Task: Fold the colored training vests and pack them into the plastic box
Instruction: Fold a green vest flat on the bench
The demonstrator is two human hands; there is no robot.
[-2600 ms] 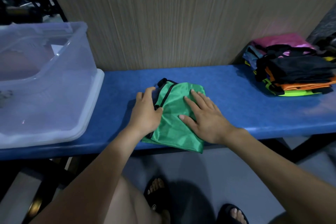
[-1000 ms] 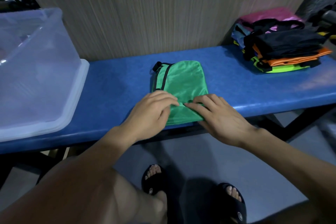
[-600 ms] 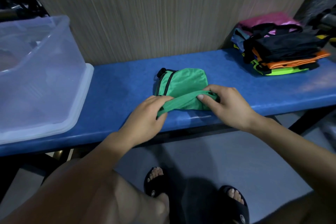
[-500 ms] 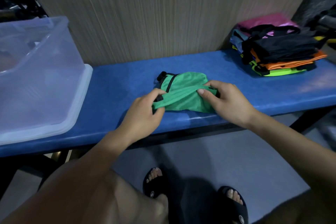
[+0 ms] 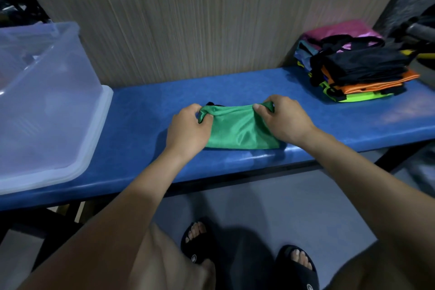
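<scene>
A green training vest (image 5: 237, 128) with black trim lies folded into a small rectangle in the middle of the blue bench (image 5: 341, 122). My left hand (image 5: 186, 128) pinches its far left corner. My right hand (image 5: 286, 119) pinches its far right corner. Both hands hold the folded-over edge at the far side of the vest. The clear plastic box (image 5: 47, 106) stands on the bench's left end, an arm's reach from my left hand. A pile of vests (image 5: 353, 63) in black, orange, lime and pink sits at the far right of the bench.
A wood-grain wall panel (image 5: 200, 14) rises right behind the bench. Below the bench's front edge are a grey floor and my feet in black sandals (image 5: 297, 266). Dark clutter fills the top left and top right corners.
Both hands took the vest's near edge and carried it away from me over the rest, folding the vest in half. They now hold that edge at the far side.
</scene>
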